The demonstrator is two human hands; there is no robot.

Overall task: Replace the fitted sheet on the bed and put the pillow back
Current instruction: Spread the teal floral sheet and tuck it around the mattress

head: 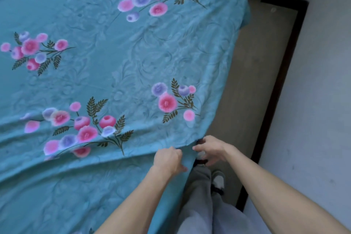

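Across the bed, teal fitted sheet [117, 59] — pink-flowered, creased near both hands.

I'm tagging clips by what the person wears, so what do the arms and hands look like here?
Both forearms are bare, with no sleeve reaching into view. The left hand and right hand show no gloves, and no watch, bracelet or ring that I can make out, though the picture is soft. Lower down, the person wears loose grey trousers and a light shoe with dark trim.
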